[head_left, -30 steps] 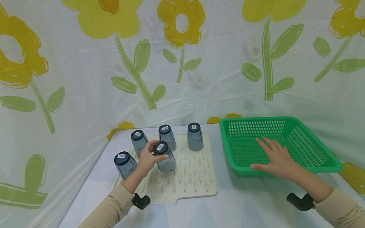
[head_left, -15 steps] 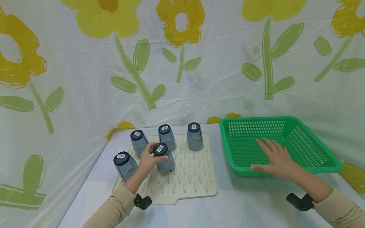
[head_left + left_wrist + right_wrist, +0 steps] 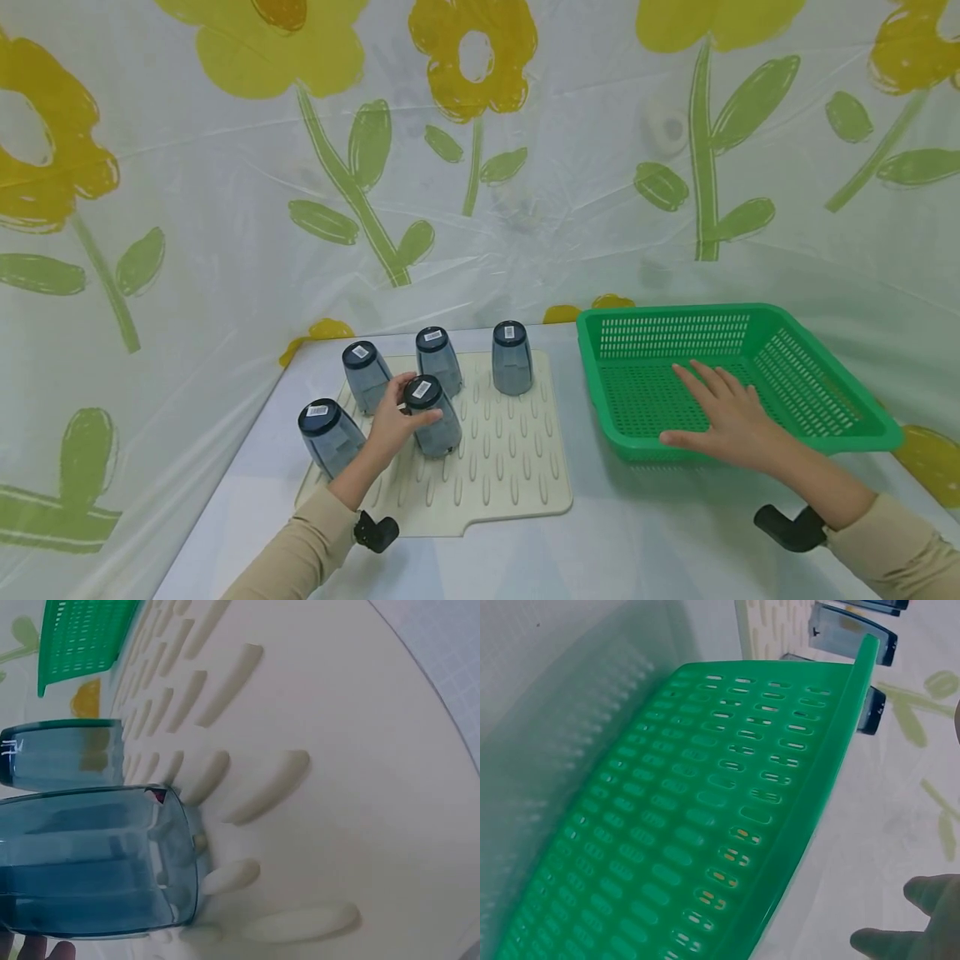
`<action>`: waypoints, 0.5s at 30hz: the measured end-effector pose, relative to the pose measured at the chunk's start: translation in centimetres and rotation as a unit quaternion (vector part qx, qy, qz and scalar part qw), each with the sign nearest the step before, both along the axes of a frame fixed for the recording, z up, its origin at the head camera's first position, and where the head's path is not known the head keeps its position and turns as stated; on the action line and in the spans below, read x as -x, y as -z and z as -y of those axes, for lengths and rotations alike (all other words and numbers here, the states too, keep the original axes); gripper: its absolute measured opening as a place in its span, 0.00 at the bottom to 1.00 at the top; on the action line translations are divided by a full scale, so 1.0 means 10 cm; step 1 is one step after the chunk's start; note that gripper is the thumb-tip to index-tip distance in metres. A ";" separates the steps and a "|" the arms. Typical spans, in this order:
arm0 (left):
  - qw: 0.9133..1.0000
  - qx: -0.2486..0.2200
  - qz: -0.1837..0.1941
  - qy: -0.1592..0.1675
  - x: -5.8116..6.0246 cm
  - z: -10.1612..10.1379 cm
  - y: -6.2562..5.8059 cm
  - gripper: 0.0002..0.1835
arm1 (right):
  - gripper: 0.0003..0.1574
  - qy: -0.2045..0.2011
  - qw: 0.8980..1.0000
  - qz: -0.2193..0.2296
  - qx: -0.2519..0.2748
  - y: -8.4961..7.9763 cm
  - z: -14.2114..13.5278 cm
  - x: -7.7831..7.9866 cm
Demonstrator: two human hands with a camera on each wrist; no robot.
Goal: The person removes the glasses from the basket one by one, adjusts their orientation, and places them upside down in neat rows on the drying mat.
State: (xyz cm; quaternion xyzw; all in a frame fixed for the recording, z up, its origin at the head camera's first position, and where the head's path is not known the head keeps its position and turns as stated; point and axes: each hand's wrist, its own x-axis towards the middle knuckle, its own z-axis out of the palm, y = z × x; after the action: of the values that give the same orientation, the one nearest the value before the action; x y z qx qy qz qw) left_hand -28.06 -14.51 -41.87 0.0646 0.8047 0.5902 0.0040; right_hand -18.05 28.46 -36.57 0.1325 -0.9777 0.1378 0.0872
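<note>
My left hand (image 3: 392,421) holds an upside-down blue-grey plastic tumbler (image 3: 437,429) near its dark base, thumb on the near side and fingers behind. The tumbler's rim is down at the ribbed cream drying mat (image 3: 517,492). In the left wrist view the held tumbler (image 3: 90,862) fills the lower left, with fingertips (image 3: 60,951) below it. My right hand (image 3: 731,421) hovers with fingers spread over the near rim of a green basket (image 3: 780,312), holding nothing. In the right wrist view, fingers (image 3: 889,943) show at the lower right, apart from the basket wall (image 3: 705,787).
Several more upside-down tumblers stand around: one at the front left (image 3: 330,437), a back-left tumbler (image 3: 367,379), a back-middle tumbler (image 3: 442,367) and a back-right tumbler (image 3: 513,367). A flower-printed sheet (image 3: 540,250) hangs behind the white table (image 3: 600,542).
The held tumbler has settled very slightly lower and more upright at the mat, my left hand still on it. My right hand keeps its place over the basket.
</note>
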 end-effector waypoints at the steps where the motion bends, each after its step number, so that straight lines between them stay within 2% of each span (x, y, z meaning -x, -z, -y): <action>1: 1.000 0.008 -0.002 0.006 0.00 0.00 0.00 0.41 | 0.62 0.001 1.000 0.001 -0.001 0.00 0.00 0.00; 6: 0.998 0.066 -0.010 0.018 0.00 -0.01 -0.03 0.46 | 0.62 0.004 1.000 0.011 0.001 0.00 -0.01 0.00; 10: 0.990 0.125 -0.059 0.000 -0.04 -0.08 -0.11 0.48 | 0.62 0.005 1.000 0.015 0.003 -0.02 0.00 0.01; 12: 0.979 0.170 -0.109 -0.014 -0.07 -0.14 -0.15 0.47 | 0.62 0.007 1.000 0.018 0.006 -0.03 0.00 0.01; 13: 0.970 0.199 -0.136 -0.021 -0.09 -0.17 -0.17 0.46 | 0.62 0.009 1.000 0.020 0.008 -0.04 0.01 0.01; 15: 0.945 0.260 -0.197 -0.035 -0.12 -0.23 -0.20 0.45 | 0.62 0.010 1.000 0.024 0.014 -0.04 0.02 0.01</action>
State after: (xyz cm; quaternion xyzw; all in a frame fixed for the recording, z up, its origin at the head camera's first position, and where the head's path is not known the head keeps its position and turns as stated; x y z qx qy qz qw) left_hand -26.91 -12.18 -39.90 0.1481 0.9164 0.3360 -0.1590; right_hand -18.15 28.25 -36.16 0.1176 -0.9788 0.1540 0.0666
